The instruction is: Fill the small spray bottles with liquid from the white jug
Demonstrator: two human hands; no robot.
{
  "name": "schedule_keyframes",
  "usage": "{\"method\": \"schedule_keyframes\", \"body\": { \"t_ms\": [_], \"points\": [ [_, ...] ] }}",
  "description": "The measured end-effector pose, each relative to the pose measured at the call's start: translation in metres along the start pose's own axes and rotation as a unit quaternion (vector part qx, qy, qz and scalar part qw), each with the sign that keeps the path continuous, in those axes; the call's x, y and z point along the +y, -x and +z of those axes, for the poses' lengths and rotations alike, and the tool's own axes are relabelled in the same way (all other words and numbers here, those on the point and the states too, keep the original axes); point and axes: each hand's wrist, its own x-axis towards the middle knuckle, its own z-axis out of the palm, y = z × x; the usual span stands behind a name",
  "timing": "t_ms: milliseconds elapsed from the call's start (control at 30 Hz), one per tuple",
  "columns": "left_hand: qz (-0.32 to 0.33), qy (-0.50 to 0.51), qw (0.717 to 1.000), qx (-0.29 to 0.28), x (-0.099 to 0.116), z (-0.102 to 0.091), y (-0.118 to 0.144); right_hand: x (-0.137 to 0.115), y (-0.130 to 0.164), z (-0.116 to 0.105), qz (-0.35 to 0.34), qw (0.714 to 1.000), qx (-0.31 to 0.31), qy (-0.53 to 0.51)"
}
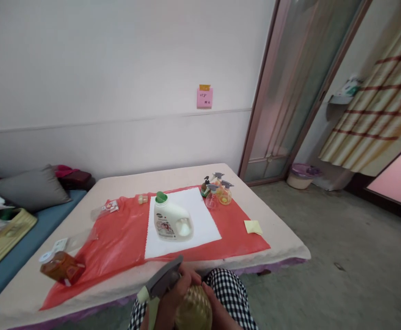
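Observation:
At the bottom of the head view I hold a spray bottle with a round, patterned, yellowish clear body (194, 308) low over my lap. Its grey trigger head (164, 280), with a pale nozzle, points left. My left hand (175, 293) is closed around the neck area below that head. Against the body's right side, my right hand (216, 305) is closed with its fingertips near the top. My fingers hide the joint between head and body. Beyond my hands stands a white jug with a green cap (173, 220), on a white cloth (200, 215).
A red plastic sheet (124, 233) covers part of the bed (282, 238). Several spray bottles (217, 195) are grouped at the back right. A yellow note (253, 227) lies near the right edge. An amber jar (63, 268) lies tilted at left, and a small cap (143, 199) sits behind.

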Motion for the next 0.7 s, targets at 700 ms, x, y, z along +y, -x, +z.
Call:
{"method": "schedule_keyframes", "body": {
  "t_ms": [700],
  "points": [
    [0.012,0.006,1.000,0.001,0.006,-0.010,-0.022,-0.031,-0.005,0.024,-0.021,0.998,-0.014,-0.051]
  ]
}}
